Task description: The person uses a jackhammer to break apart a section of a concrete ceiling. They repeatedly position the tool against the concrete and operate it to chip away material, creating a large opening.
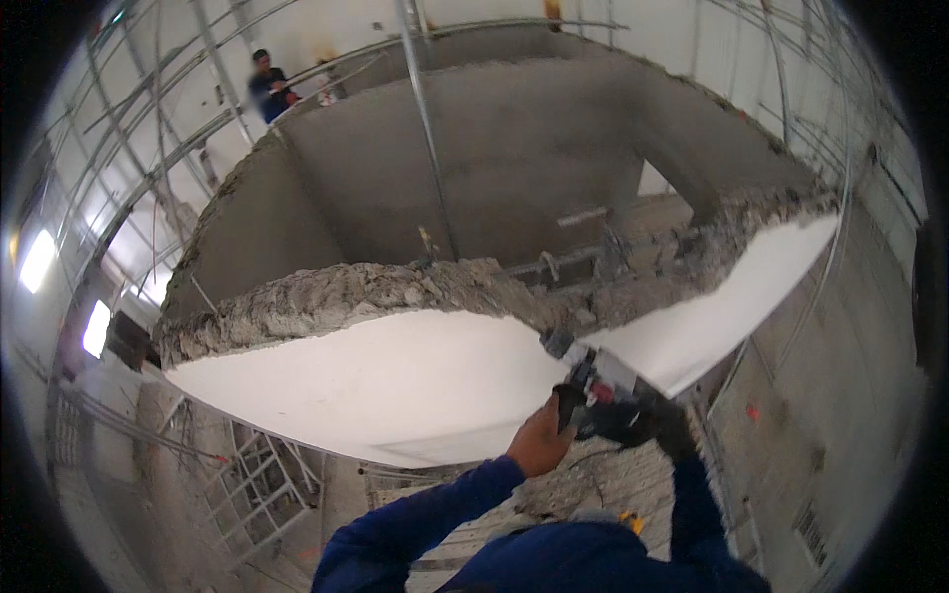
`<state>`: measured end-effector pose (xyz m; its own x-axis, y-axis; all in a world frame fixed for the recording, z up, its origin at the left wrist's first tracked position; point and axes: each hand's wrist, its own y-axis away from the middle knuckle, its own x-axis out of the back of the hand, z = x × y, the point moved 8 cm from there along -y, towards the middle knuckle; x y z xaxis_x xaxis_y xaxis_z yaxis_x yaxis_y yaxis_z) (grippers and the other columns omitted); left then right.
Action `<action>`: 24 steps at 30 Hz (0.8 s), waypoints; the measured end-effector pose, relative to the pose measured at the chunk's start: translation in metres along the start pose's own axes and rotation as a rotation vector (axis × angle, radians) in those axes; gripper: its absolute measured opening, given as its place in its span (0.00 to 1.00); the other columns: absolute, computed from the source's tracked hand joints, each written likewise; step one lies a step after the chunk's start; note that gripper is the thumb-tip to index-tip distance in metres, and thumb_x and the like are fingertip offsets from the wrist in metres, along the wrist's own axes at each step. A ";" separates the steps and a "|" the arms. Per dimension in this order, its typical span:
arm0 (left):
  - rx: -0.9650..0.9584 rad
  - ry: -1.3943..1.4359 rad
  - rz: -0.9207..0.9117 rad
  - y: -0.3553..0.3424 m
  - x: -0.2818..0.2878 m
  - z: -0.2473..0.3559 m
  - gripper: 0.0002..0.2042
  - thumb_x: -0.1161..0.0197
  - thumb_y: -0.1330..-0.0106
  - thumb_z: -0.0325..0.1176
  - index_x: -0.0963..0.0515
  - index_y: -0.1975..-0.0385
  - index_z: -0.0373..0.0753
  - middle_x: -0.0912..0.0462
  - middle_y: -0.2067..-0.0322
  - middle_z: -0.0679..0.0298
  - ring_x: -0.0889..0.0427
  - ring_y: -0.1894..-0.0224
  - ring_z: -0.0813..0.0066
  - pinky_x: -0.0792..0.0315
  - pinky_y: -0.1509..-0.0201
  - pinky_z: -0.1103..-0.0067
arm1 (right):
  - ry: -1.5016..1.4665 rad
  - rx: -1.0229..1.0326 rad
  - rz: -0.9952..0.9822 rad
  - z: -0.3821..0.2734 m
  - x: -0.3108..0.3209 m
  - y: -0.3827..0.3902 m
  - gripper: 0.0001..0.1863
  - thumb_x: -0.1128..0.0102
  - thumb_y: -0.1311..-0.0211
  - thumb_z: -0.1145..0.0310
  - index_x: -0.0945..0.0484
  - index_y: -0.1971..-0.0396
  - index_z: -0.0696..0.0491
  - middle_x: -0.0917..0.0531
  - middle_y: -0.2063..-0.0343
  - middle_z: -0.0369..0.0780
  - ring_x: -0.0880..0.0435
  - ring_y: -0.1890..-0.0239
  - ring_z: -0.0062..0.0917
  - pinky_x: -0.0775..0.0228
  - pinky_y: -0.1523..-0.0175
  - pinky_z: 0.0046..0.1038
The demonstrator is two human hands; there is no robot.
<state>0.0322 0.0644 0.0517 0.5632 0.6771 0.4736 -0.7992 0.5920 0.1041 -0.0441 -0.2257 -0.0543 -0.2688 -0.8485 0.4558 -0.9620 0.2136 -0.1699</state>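
A rotary hammer [618,374] with a grey and black body is held up in front of my chest. Its front end points up and to the left, against the broken rim of the wall, where rubble hides the tip. My left hand [539,440] is bare and closed round the black side handle. Gripping the rear of the tool is my right hand [675,435], which looks dark, perhaps gloved; its fingers are partly hidden. The wall [376,385] has a smooth white outer face and a rough, jagged grey top [376,301], with a broken-down gap just beyond the tool.
Grey inner walls [494,138] enclose a deep space behind the rim. An upright metal pole [420,109] stands inside it. At the far left, another person [270,87] is by the wall's edge. Scaffolding [198,59] surrounds the structure, and a metal frame [262,484] stands below left.
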 end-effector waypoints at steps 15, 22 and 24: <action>0.273 -0.209 0.042 0.027 0.025 0.103 0.25 0.35 0.41 0.34 0.29 0.44 0.31 0.18 0.71 0.47 0.17 0.70 0.52 0.27 0.65 0.65 | -0.257 -0.147 -0.178 -0.122 0.072 0.012 0.18 0.33 0.50 0.68 0.20 0.57 0.52 0.17 0.69 0.46 0.16 0.69 0.38 0.24 0.64 0.34; 0.204 -0.228 0.241 0.001 -0.015 0.109 0.27 0.33 0.41 0.34 0.29 0.41 0.34 0.17 0.68 0.47 0.16 0.69 0.57 0.26 0.63 0.70 | -0.081 0.160 -0.369 -0.141 0.135 -0.034 0.18 0.31 0.52 0.66 0.19 0.59 0.52 0.17 0.70 0.45 0.17 0.71 0.38 0.24 0.65 0.35; 0.237 -0.305 0.266 0.004 -0.015 0.105 0.27 0.33 0.41 0.35 0.29 0.41 0.35 0.17 0.67 0.47 0.16 0.67 0.55 0.25 0.62 0.69 | 0.018 0.320 -0.407 -0.141 0.127 -0.048 0.18 0.30 0.53 0.66 0.19 0.60 0.52 0.17 0.70 0.45 0.17 0.71 0.39 0.24 0.66 0.36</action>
<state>-0.0013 0.0104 0.1361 0.2736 0.6115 0.7425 -0.9533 0.2752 0.1246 -0.0388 -0.2755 0.1345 0.1203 -0.8229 0.5553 -0.9271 -0.2932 -0.2337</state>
